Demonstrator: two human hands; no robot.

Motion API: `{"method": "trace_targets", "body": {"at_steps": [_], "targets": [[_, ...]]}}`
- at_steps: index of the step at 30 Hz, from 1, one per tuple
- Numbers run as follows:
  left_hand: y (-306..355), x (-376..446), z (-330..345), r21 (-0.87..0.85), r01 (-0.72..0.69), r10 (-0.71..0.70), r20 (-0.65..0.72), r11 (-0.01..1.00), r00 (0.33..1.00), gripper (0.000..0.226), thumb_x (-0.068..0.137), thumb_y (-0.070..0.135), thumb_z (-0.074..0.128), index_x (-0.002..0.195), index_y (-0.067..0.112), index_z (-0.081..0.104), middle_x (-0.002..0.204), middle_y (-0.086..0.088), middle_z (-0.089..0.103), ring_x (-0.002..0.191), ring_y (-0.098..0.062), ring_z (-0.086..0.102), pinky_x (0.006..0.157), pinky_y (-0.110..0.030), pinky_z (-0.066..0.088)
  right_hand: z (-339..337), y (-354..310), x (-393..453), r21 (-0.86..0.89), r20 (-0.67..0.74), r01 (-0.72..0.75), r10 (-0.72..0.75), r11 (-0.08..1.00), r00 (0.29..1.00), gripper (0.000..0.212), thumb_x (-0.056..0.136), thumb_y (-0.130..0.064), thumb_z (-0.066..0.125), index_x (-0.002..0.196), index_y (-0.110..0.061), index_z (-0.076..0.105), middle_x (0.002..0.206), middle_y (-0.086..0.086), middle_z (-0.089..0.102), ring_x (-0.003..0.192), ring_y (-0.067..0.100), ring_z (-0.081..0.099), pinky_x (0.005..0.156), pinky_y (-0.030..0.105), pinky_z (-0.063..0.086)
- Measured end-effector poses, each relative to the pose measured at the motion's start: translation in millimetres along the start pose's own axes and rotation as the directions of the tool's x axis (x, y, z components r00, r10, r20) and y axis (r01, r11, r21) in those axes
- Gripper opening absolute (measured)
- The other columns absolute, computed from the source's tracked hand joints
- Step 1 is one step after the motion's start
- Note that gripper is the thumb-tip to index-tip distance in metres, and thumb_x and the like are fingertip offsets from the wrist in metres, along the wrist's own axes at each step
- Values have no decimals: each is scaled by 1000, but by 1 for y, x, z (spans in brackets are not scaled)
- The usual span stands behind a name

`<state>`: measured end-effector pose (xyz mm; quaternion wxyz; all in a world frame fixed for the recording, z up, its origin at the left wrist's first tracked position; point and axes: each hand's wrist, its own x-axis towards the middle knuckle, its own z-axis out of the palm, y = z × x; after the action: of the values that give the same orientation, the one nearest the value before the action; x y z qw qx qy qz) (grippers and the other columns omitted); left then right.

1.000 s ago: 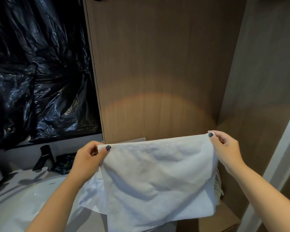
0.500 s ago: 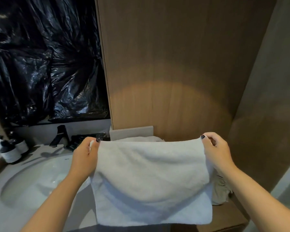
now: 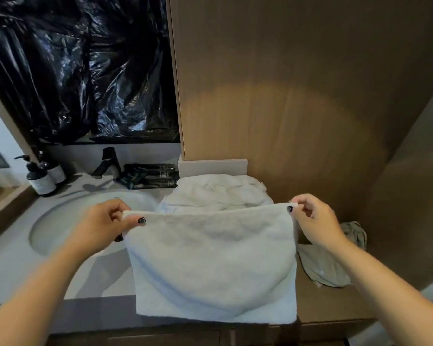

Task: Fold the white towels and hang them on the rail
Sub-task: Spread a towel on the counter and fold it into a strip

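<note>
Left hand [image 3: 99,227] and right hand [image 3: 315,222] are each pinching a top corner of a white towel [image 3: 213,265], holding it doubled over the table [image 3: 8,268]. Unfolded towel pile [image 3: 218,193] is waiting behind. No rail in view; hanging looks not yet started.

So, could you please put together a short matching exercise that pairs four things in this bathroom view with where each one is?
Things:
1. white towel
2. pile of white towels
3. pump bottles
4. greenish cloth

Places:
A. on the wooden ledge, under the right forearm
B. at the far left of the counter, beside the sink
C. held up by its top corners between the left hand and the right hand
D. heaped on the counter behind the held towel

Pairs: 1-C, 2-D, 3-B, 4-A
</note>
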<state>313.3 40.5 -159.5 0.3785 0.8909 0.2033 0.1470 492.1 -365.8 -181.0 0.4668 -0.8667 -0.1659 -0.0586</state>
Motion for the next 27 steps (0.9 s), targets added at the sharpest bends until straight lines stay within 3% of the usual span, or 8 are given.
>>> {"method": "trace_targets", "body": {"at_steps": [8, 13, 15, 18, 20, 22, 24, 27], "targets": [[-13, 82, 13, 203, 7, 17, -115, 979, 993, 39, 81, 52, 73, 70, 20, 55, 60, 2, 61, 56, -21, 58, 53, -32, 44, 43, -11, 62, 199, -122, -135, 161, 971, 979, 13, 93, -6, 62, 88, -18, 64, 71, -4, 71, 68, 12, 72, 62, 22, 59], [-40, 143, 49, 89, 13, -9, -50, 996, 999, 28, 92, 42, 64, 78, 23, 50, 63, 0, 65, 43, -10, 63, 53, -32, 51, 81, 6, 112, 177, -171, -280, 310, 943, 935, 16, 89, -6, 67, 84, -21, 64, 76, -1, 73, 79, 17, 72, 73, 33, 58], [-49, 166, 68, 14, 50, -49, -23, 999, 999, 20, 94, 34, 64, 83, 21, 53, 67, -3, 67, 45, -9, 66, 56, -32, 55, 94, 18, 129, 163, -207, -351, 380, 922, 902, 17, 86, -6, 71, 82, -21, 64, 81, -1, 71, 84, 17, 69, 69, 28, 54], [-59, 194, 99, -81, 156, -156, 16, 984, 988, 15, 95, 25, 64, 89, 14, 55, 80, -11, 70, 48, -7, 67, 46, -17, 50, 115, 36, 149, 187, -235, -469, 503, 863, 832, 16, 82, -5, 75, 85, -17, 64, 88, 2, 68, 86, 19, 66, 67, 25, 53], [-61, 202, 119, -129, 253, -251, 29, 959, 968, 9, 94, 18, 62, 90, 13, 57, 83, -14, 71, 59, -16, 72, 59, -26, 57, 131, 46, 156, 186, -242, -529, 560, 828, 792, 16, 82, -5, 75, 91, -13, 64, 93, 7, 68, 89, 23, 66, 79, 34, 56], [-58, 202, 133, -80, 300, -303, -31, 951, 952, 9, 91, 10, 59, 100, 12, 59, 96, -15, 70, 86, -31, 70, 79, -37, 55, 143, 49, 156, 110, -245, -558, 566, 823, 787, 15, 85, -7, 72, 97, -12, 64, 100, 8, 69, 89, 22, 63, 79, 29, 49], [-54, 194, 147, -14, 222, -222, -114, 975, 968, 34, 89, 8, 64, 122, 5, 54, 132, -20, 54, 108, -39, 61, 89, -39, 48, 154, 46, 149, 10, -250, -528, 513, 849, 821, 29, 88, -10, 68, 116, -12, 60, 112, 7, 65, 99, 22, 60, 80, 23, 40], [-36, 175, 170, 75, -186, 194, -110, 980, 975, 50, 86, 5, 70, 131, -5, 52, 152, -26, 35, 133, -40, 44, 106, -48, 40, 177, 34, 129, -68, -188, -293, 276, 954, 943, 59, 93, -7, 60, 147, -12, 36, 154, 7, 34, 134, 10, 40, 96, 15, 33]]}}
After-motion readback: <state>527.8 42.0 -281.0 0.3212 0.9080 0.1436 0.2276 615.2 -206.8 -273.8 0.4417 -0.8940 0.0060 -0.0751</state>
